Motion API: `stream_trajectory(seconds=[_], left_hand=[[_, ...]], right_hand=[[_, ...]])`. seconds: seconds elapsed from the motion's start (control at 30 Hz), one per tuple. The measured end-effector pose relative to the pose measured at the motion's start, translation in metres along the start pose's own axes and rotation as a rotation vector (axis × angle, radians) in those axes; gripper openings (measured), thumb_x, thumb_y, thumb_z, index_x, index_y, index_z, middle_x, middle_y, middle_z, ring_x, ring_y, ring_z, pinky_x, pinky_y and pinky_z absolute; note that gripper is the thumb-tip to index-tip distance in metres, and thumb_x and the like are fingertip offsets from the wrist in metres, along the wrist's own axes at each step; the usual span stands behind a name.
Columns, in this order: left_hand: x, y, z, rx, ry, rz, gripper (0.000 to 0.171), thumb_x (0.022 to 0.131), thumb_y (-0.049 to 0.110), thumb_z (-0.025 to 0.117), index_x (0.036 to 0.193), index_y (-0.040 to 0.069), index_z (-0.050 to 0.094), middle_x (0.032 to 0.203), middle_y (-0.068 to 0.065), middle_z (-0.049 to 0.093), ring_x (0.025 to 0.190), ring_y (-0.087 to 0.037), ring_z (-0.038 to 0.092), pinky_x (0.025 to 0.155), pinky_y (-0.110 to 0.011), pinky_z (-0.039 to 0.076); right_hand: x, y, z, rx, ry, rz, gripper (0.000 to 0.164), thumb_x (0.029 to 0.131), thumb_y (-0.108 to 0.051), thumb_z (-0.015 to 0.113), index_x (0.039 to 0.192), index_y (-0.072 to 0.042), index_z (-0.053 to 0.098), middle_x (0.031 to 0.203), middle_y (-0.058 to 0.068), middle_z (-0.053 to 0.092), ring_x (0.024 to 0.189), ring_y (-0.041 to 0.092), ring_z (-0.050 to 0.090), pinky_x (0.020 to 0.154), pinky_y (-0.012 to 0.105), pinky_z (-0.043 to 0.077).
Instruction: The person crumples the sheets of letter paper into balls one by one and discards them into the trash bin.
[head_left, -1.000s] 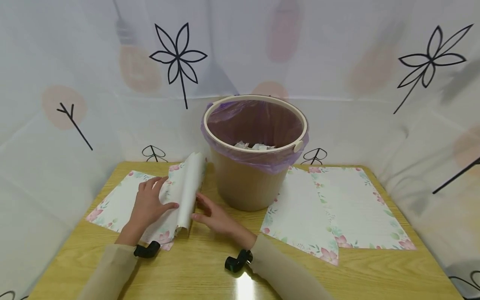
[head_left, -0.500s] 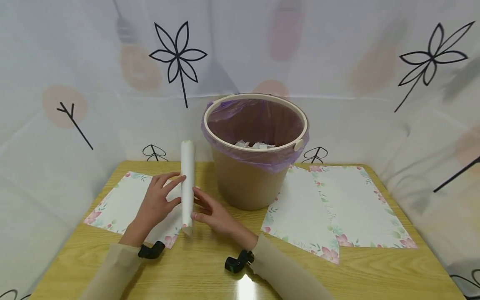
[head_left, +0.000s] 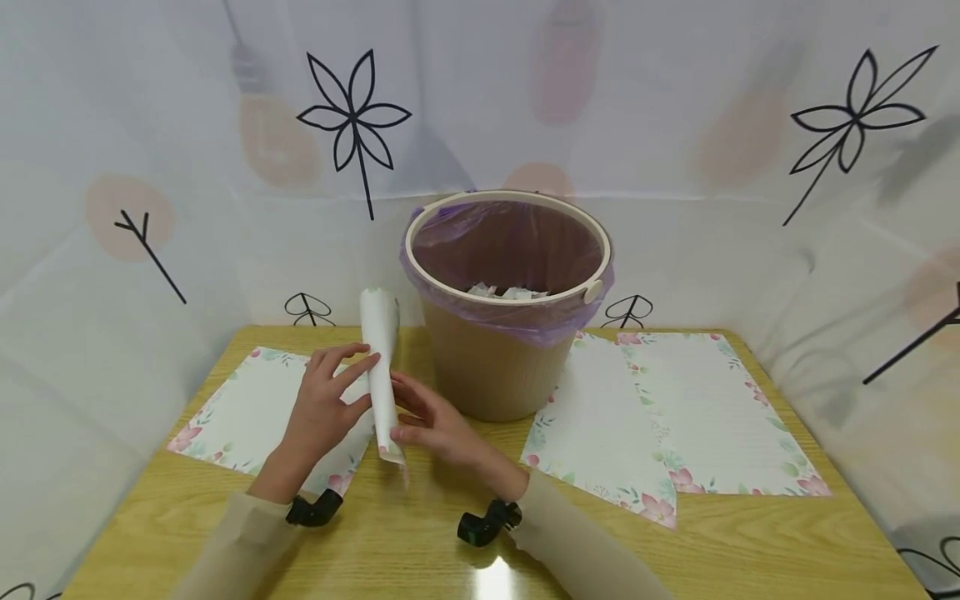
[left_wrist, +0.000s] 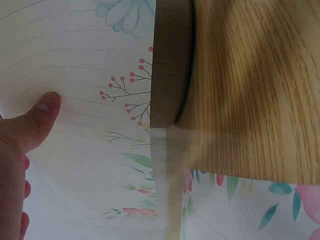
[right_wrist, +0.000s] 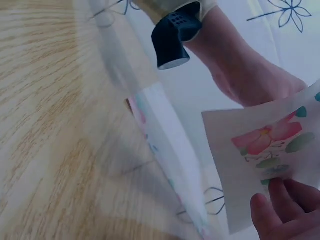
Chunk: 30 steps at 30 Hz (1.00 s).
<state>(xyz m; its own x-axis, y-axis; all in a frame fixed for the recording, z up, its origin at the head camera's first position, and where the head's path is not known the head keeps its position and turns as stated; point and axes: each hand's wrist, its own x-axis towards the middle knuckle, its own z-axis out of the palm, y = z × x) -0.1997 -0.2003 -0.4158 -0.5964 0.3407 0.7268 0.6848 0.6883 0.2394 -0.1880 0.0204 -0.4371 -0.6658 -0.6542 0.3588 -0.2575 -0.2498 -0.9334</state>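
Holding one curled sheet (head_left: 382,385) are the left hand (head_left: 324,402) and, seemingly, right hand (head_left: 438,427).

With forearms (head_left: 581,533) angled inward, the left hand (head_left: 324,404) and right hand (head_left: 442,427) face each other closely, fingers (head_left: 351,374) bent and thumbs (head_left: 358,409) pointing inward.

Curled white paper (head_left: 381,402) bore pink flowers and green leaves; the bin (head_left: 495,375) was beige, its liner (head_left: 542,327) translucent purple, the table (head_left: 405,542) yellow-brown woodgrain.
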Motion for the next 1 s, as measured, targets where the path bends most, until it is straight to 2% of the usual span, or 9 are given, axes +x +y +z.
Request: stream_trajectory(seconds=[0.1, 0.27, 0.43, 0.57, 0.63, 0.73, 0.83, 1.0], left_hand=[[0.001, 0.005, -0.001, -0.004, 0.004, 0.003, 0.053, 0.069, 0.005, 0.09, 0.119, 0.009, 0.072, 0.129, -0.012, 0.06, 0.108, -0.035, 0.05, 0.087, -0.05, 0.041], [0.0, 0.012, -0.003, 0.006, 0.0, 0.02, 0.048, 0.071, 0.003, 0.087, 0.117, 0.009, 0.073, 0.124, -0.01, 0.062, 0.105, -0.032, 0.056, 0.085, -0.049, 0.046], [0.001, 0.02, -0.006, 0.026, 0.001, 0.041, 0.046, 0.071, 0.001, 0.087, 0.114, 0.007, 0.075, 0.118, -0.01, 0.066, 0.098, -0.029, 0.063, 0.078, -0.046, 0.052], [0.002, 0.023, -0.008, 0.04, 0.009, 0.057, 0.041, 0.07, 0.0, 0.087, 0.109, 0.006, 0.077, 0.111, -0.009, 0.067, 0.094, -0.027, 0.063, 0.074, -0.043, 0.052], [0.003, 0.024, -0.009, 0.039, 0.014, 0.063, 0.037, 0.07, 0.001, 0.087, 0.105, 0.006, 0.078, 0.106, -0.008, 0.067, 0.091, -0.026, 0.062, 0.071, -0.041, 0.051], [0.004, 0.025, -0.008, 0.023, 0.026, 0.063, 0.032, 0.069, 0.002, 0.088, 0.1, 0.007, 0.08, 0.1, -0.006, 0.066, 0.087, -0.023, 0.061, 0.065, -0.037, 0.051], [0.002, 0.025, -0.007, -0.034, 0.038, 0.035, 0.029, 0.07, 0.0, 0.087, 0.096, 0.007, 0.08, 0.099, -0.004, 0.068, 0.089, -0.022, 0.064, 0.066, -0.031, 0.052], [0.001, 0.025, -0.006, -0.196, 0.037, -0.059, 0.027, 0.072, -0.007, 0.084, 0.095, 0.008, 0.079, 0.102, -0.003, 0.073, 0.094, -0.021, 0.069, 0.074, -0.016, 0.05]], right_hand=[[-0.002, -0.007, 0.0, 0.017, 0.005, 0.021, 0.081, 0.094, -0.023, 0.07, 0.156, -0.004, 0.023, 0.159, 0.02, 0.029, 0.144, 0.031, 0.033, 0.112, 0.043, 0.034], [-0.005, -0.018, 0.004, 0.01, 0.03, 0.063, 0.085, 0.089, -0.013, 0.075, 0.157, -0.01, 0.022, 0.158, 0.017, 0.032, 0.143, 0.025, 0.035, 0.111, 0.037, 0.036], [-0.006, -0.028, 0.008, -0.059, 0.027, 0.066, 0.097, 0.085, 0.003, 0.075, 0.16, -0.014, 0.016, 0.159, 0.015, 0.03, 0.144, 0.023, 0.034, 0.11, 0.033, 0.036], [-0.007, -0.033, 0.009, -0.112, 0.011, 0.065, 0.095, 0.085, 0.007, 0.073, 0.159, -0.012, 0.018, 0.159, 0.014, 0.031, 0.142, 0.022, 0.036, 0.109, 0.032, 0.037], [-0.007, -0.035, 0.01, -0.122, 0.013, 0.077, 0.093, 0.086, 0.005, 0.073, 0.159, -0.012, 0.019, 0.155, 0.016, 0.037, 0.136, 0.021, 0.044, 0.104, 0.033, 0.043], [-0.008, -0.036, 0.01, -0.141, 0.032, 0.104, 0.09, 0.087, 0.0, 0.075, 0.159, -0.015, 0.023, 0.14, 0.017, 0.051, 0.115, 0.017, 0.058, 0.089, 0.032, 0.053], [-0.008, -0.035, 0.01, -0.183, 0.062, 0.115, 0.087, 0.086, -0.001, 0.077, 0.157, -0.016, 0.029, 0.121, 0.016, 0.06, 0.094, 0.014, 0.062, 0.074, 0.031, 0.056], [-0.01, -0.032, 0.007, -0.275, 0.137, 0.117, 0.078, 0.085, -0.002, 0.078, 0.151, -0.018, 0.039, 0.116, 0.015, 0.066, 0.09, 0.012, 0.063, 0.07, 0.029, 0.056]])
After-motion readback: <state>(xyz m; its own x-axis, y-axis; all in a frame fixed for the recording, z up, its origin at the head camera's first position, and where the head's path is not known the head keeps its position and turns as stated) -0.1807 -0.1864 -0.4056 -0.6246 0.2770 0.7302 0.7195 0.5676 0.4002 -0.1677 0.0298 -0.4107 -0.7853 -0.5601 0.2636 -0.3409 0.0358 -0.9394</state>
